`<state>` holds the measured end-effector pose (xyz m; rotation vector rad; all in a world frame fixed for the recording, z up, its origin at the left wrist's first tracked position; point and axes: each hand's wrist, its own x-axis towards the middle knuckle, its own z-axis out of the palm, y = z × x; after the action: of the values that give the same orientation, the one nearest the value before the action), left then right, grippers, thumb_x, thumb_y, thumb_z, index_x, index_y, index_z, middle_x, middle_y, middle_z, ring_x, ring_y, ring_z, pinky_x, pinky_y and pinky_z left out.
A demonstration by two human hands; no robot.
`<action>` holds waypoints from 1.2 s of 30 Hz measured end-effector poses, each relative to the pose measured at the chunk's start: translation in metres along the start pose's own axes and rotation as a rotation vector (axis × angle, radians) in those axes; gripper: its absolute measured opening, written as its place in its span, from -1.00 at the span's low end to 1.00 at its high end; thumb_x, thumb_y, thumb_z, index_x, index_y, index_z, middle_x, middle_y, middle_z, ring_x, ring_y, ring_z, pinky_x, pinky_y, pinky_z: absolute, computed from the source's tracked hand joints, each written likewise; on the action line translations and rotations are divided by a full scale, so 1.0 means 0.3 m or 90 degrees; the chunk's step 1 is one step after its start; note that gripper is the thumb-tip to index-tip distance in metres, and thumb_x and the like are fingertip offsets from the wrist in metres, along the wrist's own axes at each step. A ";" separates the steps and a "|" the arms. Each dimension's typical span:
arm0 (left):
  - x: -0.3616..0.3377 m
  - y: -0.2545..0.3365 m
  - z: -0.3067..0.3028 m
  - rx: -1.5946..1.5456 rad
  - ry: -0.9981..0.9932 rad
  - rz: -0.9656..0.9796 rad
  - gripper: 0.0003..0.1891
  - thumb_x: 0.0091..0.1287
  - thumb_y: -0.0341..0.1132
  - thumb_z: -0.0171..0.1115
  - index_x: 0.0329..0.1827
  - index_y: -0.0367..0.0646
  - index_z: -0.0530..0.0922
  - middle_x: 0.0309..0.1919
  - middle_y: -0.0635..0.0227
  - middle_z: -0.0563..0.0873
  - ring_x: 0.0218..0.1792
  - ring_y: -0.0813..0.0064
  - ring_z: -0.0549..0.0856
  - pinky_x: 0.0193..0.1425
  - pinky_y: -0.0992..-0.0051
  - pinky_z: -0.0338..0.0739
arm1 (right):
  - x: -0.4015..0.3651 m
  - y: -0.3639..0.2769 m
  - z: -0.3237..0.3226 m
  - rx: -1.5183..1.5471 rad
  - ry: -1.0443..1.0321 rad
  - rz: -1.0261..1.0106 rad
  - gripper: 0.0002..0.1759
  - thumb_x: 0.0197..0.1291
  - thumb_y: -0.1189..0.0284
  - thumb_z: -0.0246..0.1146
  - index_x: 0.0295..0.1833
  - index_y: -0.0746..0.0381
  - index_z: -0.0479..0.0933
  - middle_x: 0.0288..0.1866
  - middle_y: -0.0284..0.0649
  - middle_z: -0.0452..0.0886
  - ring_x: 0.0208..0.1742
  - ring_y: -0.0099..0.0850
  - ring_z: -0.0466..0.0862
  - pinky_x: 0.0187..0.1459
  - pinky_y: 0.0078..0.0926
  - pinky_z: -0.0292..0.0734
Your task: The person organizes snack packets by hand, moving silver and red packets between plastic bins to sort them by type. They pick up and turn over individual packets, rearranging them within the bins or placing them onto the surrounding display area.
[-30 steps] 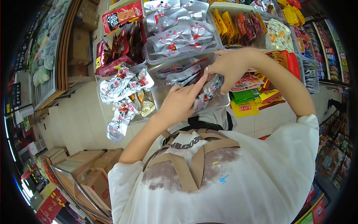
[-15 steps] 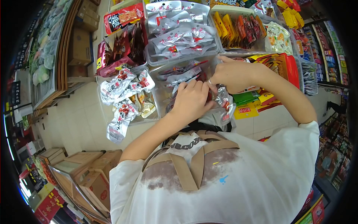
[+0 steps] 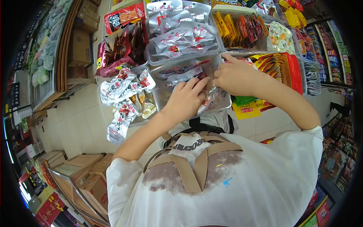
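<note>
My left hand (image 3: pixel 186 99) reaches into a clear plastic bin (image 3: pixel 162 94), its fingers bent and spread over the packets. A silver snack packet (image 3: pixel 208 101) lies slanted beside its fingertips, inside the bin's front right part. My right hand (image 3: pixel 235 78) is at the bin's right wall, index finger stretched along it. Its other fingers are curled at the upper end of the silver packet and seem to hold it; they are partly hidden. More silver and dark packets (image 3: pixel 185 75) lie behind my left hand.
To the left, a bin holds silver packets (image 3: pixel 121 89) that overhang its front. Behind stand bins of grey-silver packets (image 3: pixel 183 38), dark red packets (image 3: pixel 123 47) and yellow and red packets (image 3: pixel 242 28). Yellow packets (image 3: pixel 270 64) fill a bin under my right forearm. A vegetable shelf (image 3: pixel 49 49) is at far left.
The silver packet that hung over the bin's front right edge now lies inside the bin. My left hand has shifted slightly, its fingers spreading; my right hand has moved little.
</note>
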<state>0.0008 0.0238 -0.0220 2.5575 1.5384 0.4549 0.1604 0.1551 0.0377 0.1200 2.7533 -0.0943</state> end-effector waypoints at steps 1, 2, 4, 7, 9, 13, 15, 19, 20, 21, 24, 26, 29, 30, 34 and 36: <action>0.002 -0.001 -0.003 -0.021 0.000 -0.002 -0.86 0.03 -0.29 0.24 -0.39 -0.13 0.59 0.05 0.40 0.50 0.05 0.41 0.44 -0.05 0.37 0.34 | 0.004 0.002 0.018 -0.061 0.074 -0.034 -0.86 -0.06 0.44 0.20 -0.33 0.14 0.60 -0.33 -0.35 0.57 -0.07 -0.42 0.55 0.24 -0.22 0.23; 0.002 -0.004 -0.003 -0.022 0.000 -0.002 -0.86 0.03 -0.29 0.24 -0.39 -0.13 0.59 0.05 0.40 0.50 0.05 0.41 0.44 -0.05 0.37 0.34 | 0.013 0.000 0.032 -0.061 0.074 -0.033 -0.86 -0.06 0.44 0.20 -0.33 0.14 0.60 -0.33 -0.35 0.57 -0.07 -0.42 0.55 0.24 -0.22 0.23; 0.000 -0.009 -0.002 -0.042 -0.007 0.000 -0.84 0.05 -0.26 0.24 -0.35 -0.12 0.59 -0.02 0.43 0.54 0.05 0.42 0.44 -0.05 0.35 0.34 | 0.046 -0.014 0.046 -0.169 0.138 -0.014 -0.90 -0.10 0.42 0.19 -0.43 0.12 0.60 -0.38 -0.37 0.56 -0.17 -0.45 0.53 -0.01 -0.43 0.35; -0.002 -0.001 -0.010 -0.059 -0.019 -0.012 -0.84 0.08 -0.25 0.23 -0.32 -0.09 0.60 -0.06 0.44 0.55 0.06 0.42 0.44 -0.04 0.33 0.33 | 0.087 -0.043 0.070 -0.222 0.143 -0.007 -0.92 -0.15 0.41 0.20 -0.54 0.12 0.59 -0.42 -0.35 0.56 -0.22 -0.43 0.50 -0.19 -0.53 0.33; 0.001 0.012 -0.017 -0.059 -0.004 -0.022 -0.85 0.09 -0.25 0.23 -0.31 -0.06 0.60 -0.08 0.44 0.54 0.06 0.41 0.44 -0.03 0.32 0.33 | 0.123 -0.042 0.103 -0.211 0.143 0.006 -0.93 -0.16 0.40 0.21 -0.55 0.10 0.59 -0.42 -0.36 0.56 -0.22 -0.43 0.50 -0.21 -0.53 0.32; 0.006 0.031 -0.011 -0.053 0.041 -0.017 -0.83 0.10 -0.21 0.23 -0.26 0.02 0.62 -0.13 0.44 0.53 0.07 0.39 0.43 -0.02 0.30 0.32 | 0.165 -0.020 0.129 -0.164 0.112 0.047 -0.93 -0.18 0.38 0.22 -0.56 0.10 0.59 -0.41 -0.36 0.57 -0.21 -0.43 0.49 -0.25 -0.52 0.33; 0.017 0.029 -0.009 -0.057 -0.002 -0.020 -0.82 0.10 -0.19 0.24 -0.25 0.03 0.62 -0.14 0.42 0.52 0.07 0.37 0.42 -0.01 0.29 0.32 | 0.165 -0.025 0.123 -0.150 0.093 0.060 -0.94 -0.18 0.39 0.23 -0.55 0.11 0.60 -0.39 -0.35 0.58 -0.20 -0.42 0.50 -0.24 -0.51 0.34; 0.054 0.031 0.035 -0.032 -0.063 -0.002 -0.77 0.07 -0.16 0.25 -0.23 0.03 0.65 -0.14 0.37 0.50 0.09 0.34 0.40 -0.02 0.29 0.32 | 0.132 -0.041 0.068 -0.105 0.018 0.089 -0.93 -0.19 0.43 0.25 -0.49 0.13 0.61 -0.34 -0.32 0.58 -0.18 -0.39 0.51 -0.19 -0.49 0.38; 0.059 0.030 0.039 -0.032 -0.062 -0.002 -0.77 0.07 -0.16 0.25 -0.23 0.03 0.65 -0.14 0.37 0.50 0.09 0.34 0.40 -0.02 0.29 0.32 | 0.116 -0.039 0.049 -0.106 0.017 0.088 -0.93 -0.19 0.43 0.25 -0.49 0.13 0.61 -0.34 -0.32 0.58 -0.18 -0.39 0.51 -0.19 -0.49 0.38; 0.064 0.029 0.042 0.012 -0.066 -0.001 -0.78 0.06 -0.15 0.26 -0.26 0.00 0.65 -0.16 0.37 0.51 0.07 0.34 0.41 -0.02 0.30 0.32 | 0.097 -0.033 0.030 -0.092 0.064 0.082 -0.92 -0.17 0.45 0.25 -0.46 0.15 0.61 -0.32 -0.31 0.58 -0.17 -0.39 0.51 -0.14 -0.47 0.38; 0.074 0.034 0.047 0.052 -0.094 -0.007 -0.78 0.04 -0.15 0.26 -0.32 -0.04 0.65 -0.19 0.36 0.51 0.02 0.35 0.42 -0.02 0.33 0.32 | 0.040 -0.033 -0.007 -0.071 0.093 0.067 -0.90 -0.13 0.47 0.23 -0.42 0.17 0.62 -0.28 -0.31 0.58 -0.14 -0.37 0.51 -0.03 -0.44 0.36; 0.077 0.036 0.049 0.050 -0.117 -0.016 -0.77 0.03 -0.14 0.27 -0.35 -0.07 0.64 -0.22 0.36 0.51 -0.01 0.36 0.42 -0.02 0.34 0.31 | 0.019 -0.036 0.004 -0.063 0.077 0.057 -0.89 -0.10 0.47 0.21 -0.40 0.19 0.62 -0.26 -0.30 0.58 -0.12 -0.37 0.52 0.04 -0.43 0.33; 0.081 0.037 0.060 0.100 -0.090 -0.014 -0.77 0.03 -0.13 0.26 -0.36 -0.09 0.63 -0.25 0.37 0.50 -0.05 0.38 0.43 -0.01 0.37 0.30 | 0.022 -0.043 0.074 -0.098 0.117 0.071 -0.84 -0.05 0.43 0.17 -0.35 0.21 0.63 -0.20 -0.28 0.58 -0.04 -0.37 0.50 0.16 -0.42 0.26; 0.082 0.035 0.067 0.094 -0.084 -0.022 -0.76 0.02 -0.13 0.26 -0.36 -0.09 0.63 -0.24 0.37 0.50 -0.05 0.38 0.43 -0.02 0.37 0.31 | 0.027 -0.043 0.090 -0.109 0.107 0.095 -0.80 -0.03 0.40 0.16 -0.33 0.21 0.64 -0.18 -0.26 0.58 0.01 -0.37 0.48 0.20 -0.39 0.22; 0.078 0.042 0.067 0.090 -0.063 -0.029 -0.76 0.01 -0.15 0.25 -0.34 -0.09 0.62 -0.25 0.38 0.50 -0.04 0.39 0.43 -0.04 0.38 0.31 | 0.050 -0.050 0.116 -0.258 0.051 0.107 -0.77 0.00 0.26 0.19 -0.29 0.10 0.67 -0.25 -0.38 0.62 0.07 -0.41 0.36 0.13 -0.33 0.14; 0.074 0.039 0.070 0.098 -0.036 0.012 -0.77 0.02 -0.15 0.24 -0.35 -0.09 0.62 -0.25 0.40 0.51 -0.05 0.40 0.43 -0.05 0.39 0.31 | 0.067 -0.056 0.093 -0.253 -0.005 0.114 -0.75 0.02 0.25 0.18 -0.26 0.09 0.67 -0.23 -0.38 0.62 0.09 -0.41 0.34 0.13 -0.32 0.13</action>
<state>0.0270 0.0388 -0.0345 2.6749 1.5891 0.2730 0.1504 0.1375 0.0052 0.2537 2.6790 0.4953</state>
